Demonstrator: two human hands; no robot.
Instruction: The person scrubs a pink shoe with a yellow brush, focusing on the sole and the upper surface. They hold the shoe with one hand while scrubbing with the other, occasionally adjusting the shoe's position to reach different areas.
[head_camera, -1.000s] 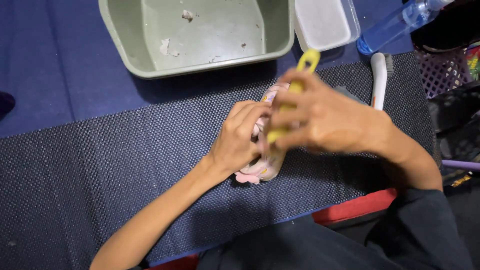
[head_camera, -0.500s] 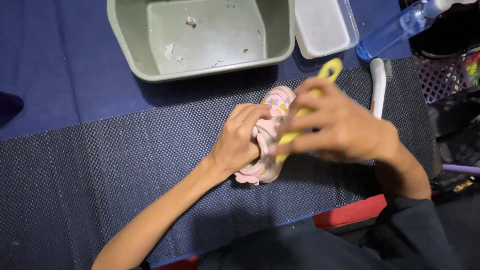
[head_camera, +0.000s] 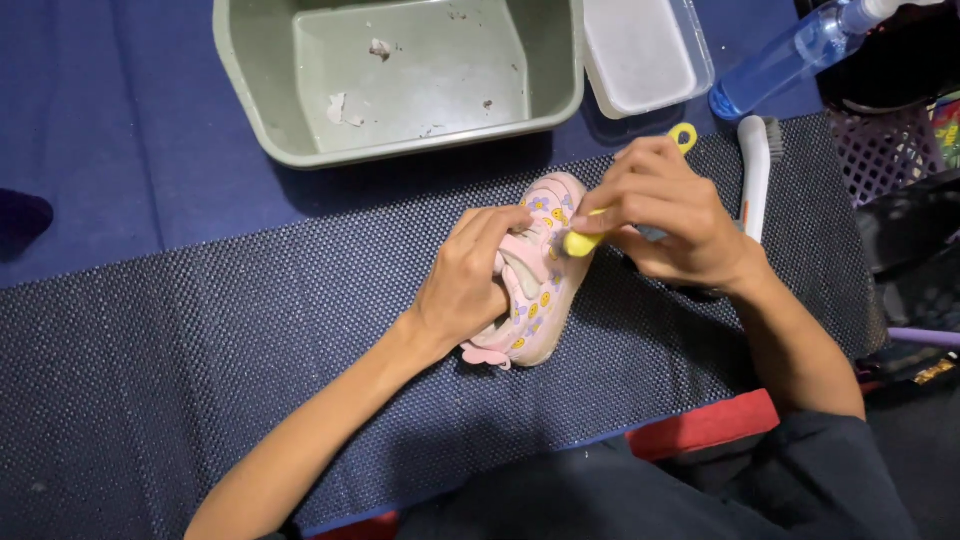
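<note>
Small pink shoe (head_camera: 540, 290) at centre of dark mesh mat (head_camera: 200, 370), toe pointing away, patterned with small yellow and purple marks. Left hand (head_camera: 470, 280) clamped over the shoe's near side, fingers curled across the strap area, holding it down against the mat. Right hand (head_camera: 665, 210) closed around a yellow-handled brush (head_camera: 583, 241); yellow tip pressed to the shoe's upper, looped handle end poking out past the knuckles. Bristles hidden; cannot tell their contact.

Around the work: green plastic basin (head_camera: 250, 100) just beyond the mat, scraps of whitish debris on its floor. Just right of it, a translucent white rectangular container (head_camera: 645, 55), whether touching the basin cannot tell. Blue spray bottle (head_camera: 780, 60) lying tilted at upper right, beside the container. White-handled brush (head_camera: 755, 170) lying on the mat just right of the right hand, bristles at far end. Purple perforated basket (head_camera: 900, 150) at right edge, partly under something dark. Nothing between the hands and the shoe; right forearm crosses the mat's right part.

Surface: mat with woven non-slip texture, laid over a blue cloth (head_camera: 110, 130). Red strip (head_camera: 700, 425) showing at the mat's near edge. Dark clothing at bottom of view.

Labels: a bit of multicoloured print at far right edge, too small to make out.
</note>
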